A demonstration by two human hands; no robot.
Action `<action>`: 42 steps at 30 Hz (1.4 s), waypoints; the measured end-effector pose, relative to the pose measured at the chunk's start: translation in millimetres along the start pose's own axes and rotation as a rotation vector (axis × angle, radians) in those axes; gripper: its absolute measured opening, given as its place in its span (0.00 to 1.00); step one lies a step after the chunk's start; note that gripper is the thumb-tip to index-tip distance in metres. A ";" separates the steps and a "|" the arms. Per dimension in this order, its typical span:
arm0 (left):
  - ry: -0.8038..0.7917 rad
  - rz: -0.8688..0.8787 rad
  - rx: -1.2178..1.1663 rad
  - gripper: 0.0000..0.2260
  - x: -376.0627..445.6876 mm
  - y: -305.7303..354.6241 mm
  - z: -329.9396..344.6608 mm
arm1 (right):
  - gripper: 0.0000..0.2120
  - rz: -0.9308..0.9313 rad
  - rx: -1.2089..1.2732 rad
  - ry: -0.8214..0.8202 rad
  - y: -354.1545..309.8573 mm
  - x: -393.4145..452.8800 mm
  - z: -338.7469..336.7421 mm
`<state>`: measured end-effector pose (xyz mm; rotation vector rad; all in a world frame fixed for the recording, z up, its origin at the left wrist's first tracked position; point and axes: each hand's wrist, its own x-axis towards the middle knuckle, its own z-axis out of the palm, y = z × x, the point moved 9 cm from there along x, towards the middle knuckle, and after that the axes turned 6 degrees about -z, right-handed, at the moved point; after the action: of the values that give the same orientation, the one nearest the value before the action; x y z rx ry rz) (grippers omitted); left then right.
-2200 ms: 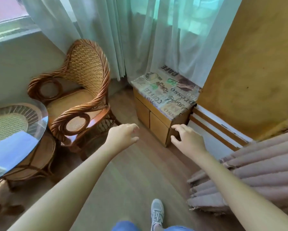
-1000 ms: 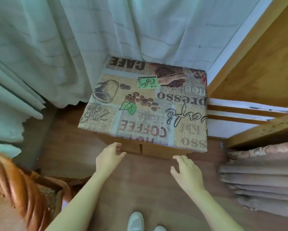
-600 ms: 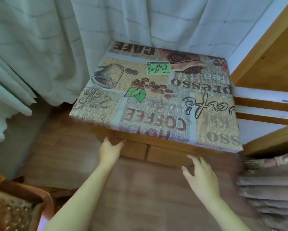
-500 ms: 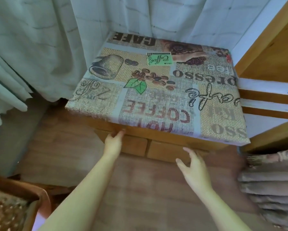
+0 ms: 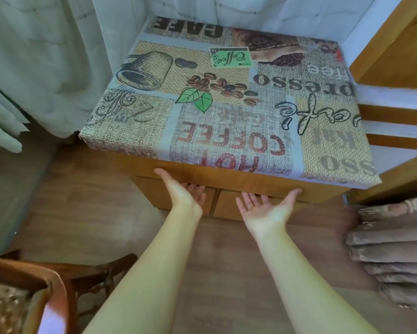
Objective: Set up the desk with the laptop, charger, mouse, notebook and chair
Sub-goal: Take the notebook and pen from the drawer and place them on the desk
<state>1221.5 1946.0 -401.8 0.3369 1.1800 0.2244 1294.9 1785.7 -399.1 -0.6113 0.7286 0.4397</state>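
The small wooden desk (image 5: pixel 263 183) has two front drawers and a top covered with a coffee-print cloth (image 5: pixel 226 112); it stands against the curtained window. My left hand (image 5: pixel 182 189) is palm up at the front rail, thumb on the wood and fingers hooked under it. My right hand (image 5: pixel 266 209) is palm up just below the same rail, fingers spread, thumb tip touching the lower edge. A corner of the rattan chair (image 5: pixel 33 292) shows at the bottom left. No laptop, charger, mouse or notebook is in view.
Pale curtains (image 5: pixel 46 56) hang at the left and behind the desk. A wooden panel (image 5: pixel 395 44) and white slats stand at the right. Brownish ribbed bedding (image 5: pixel 393 249) lies at the right edge. The floor (image 5: pixel 94 213) is wood.
I have come close to the desk and bent over it. Both hands turned palm up and rose to the front rail; the left hand took hold of it.
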 end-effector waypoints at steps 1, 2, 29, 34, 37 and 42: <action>0.022 0.013 0.014 0.45 -1.3 -1.1 -3.6 | 0.48 0.007 -0.006 0.000 0.5 -1.7 -2.2; 0.040 0.025 0.028 0.44 -3.8 -2.9 -7.3 | 0.48 0.013 -0.017 0.002 1.5 -3.9 -6.4; 0.255 1.568 1.902 0.15 -137.2 32.8 14.5 | 0.27 -1.295 -2.224 -0.472 -40.8 -140.2 57.2; 0.257 1.700 1.892 0.10 -148.6 32.3 21.5 | 0.26 -1.441 -2.321 -0.498 -38.2 -136.5 55.0; 0.190 1.731 1.928 0.13 -150.0 26.0 17.0 | 0.30 -1.509 -2.309 -0.511 -42.7 -143.1 52.8; -0.028 1.762 2.049 0.18 -148.5 22.8 14.4 | 0.32 -1.545 -2.315 -0.626 -40.6 -157.4 42.7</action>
<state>1180.5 1913.9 -260.2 3.1048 0.2817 0.4056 1232.9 1758.1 -245.3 -2.6291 -1.3860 -0.2723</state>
